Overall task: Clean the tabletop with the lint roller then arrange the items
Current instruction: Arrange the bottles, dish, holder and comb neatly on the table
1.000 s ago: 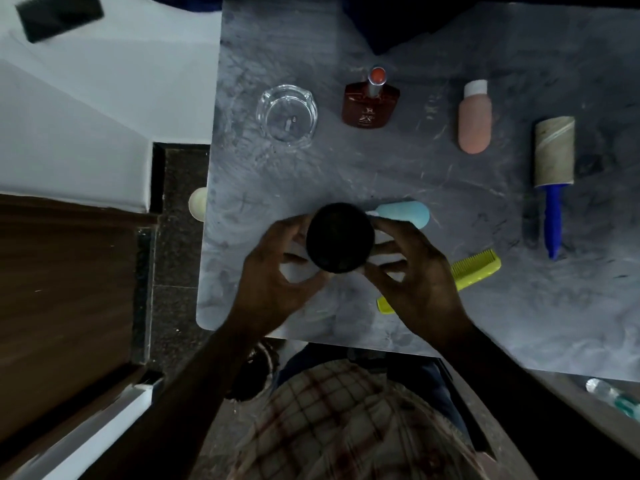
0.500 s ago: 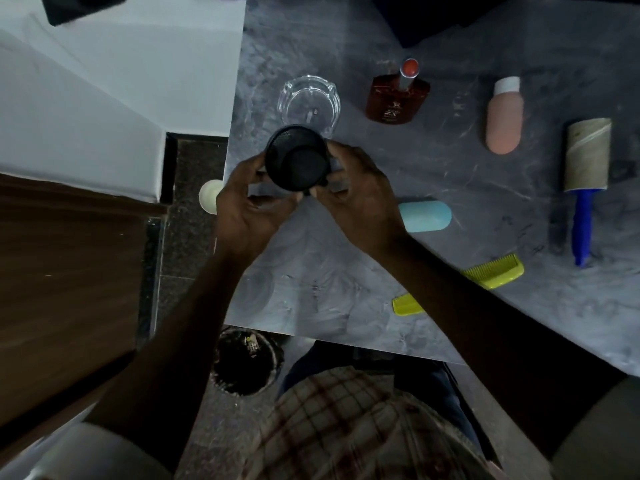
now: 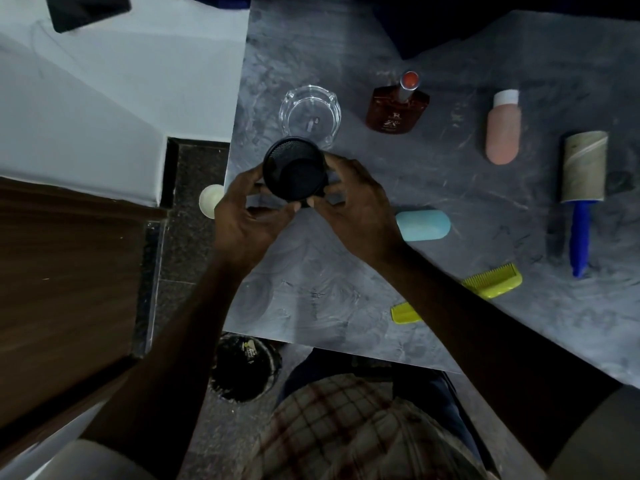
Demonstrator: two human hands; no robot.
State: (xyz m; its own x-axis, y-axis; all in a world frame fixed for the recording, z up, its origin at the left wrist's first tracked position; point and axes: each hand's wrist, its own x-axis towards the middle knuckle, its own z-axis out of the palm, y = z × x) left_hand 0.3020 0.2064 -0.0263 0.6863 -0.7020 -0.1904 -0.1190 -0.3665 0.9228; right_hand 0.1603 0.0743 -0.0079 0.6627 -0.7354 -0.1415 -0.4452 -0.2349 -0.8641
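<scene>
Both hands hold a black mesh cup [image 3: 294, 168] upright near the left side of the grey marble table [image 3: 346, 306]; my left hand [image 3: 249, 220] grips its left side and my right hand [image 3: 356, 202] its right side. The cup is just in front of a clear glass ashtray [image 3: 310, 114]. The lint roller [image 3: 581, 188], with a worn paper roll and blue handle, lies at the far right. A dark red perfume bottle [image 3: 396, 110], a pink bottle [image 3: 503, 131], a light blue case [image 3: 424, 225] and a yellow-green comb [image 3: 491, 282], partly hidden by my right forearm, lie around.
A black bin [image 3: 244, 370] stands on the floor under the table's near-left corner. A white bed [image 3: 104, 81] with a dark phone [image 3: 88, 10] lies to the left, and a brown wooden panel [image 3: 69, 271] below it. A small pale round thing [image 3: 211, 200] sits by the table's left edge.
Both hands carried the black cup from the table's near middle up and left toward the glass ashtray. Its open mesh inside now faces the camera. Other items stayed put.
</scene>
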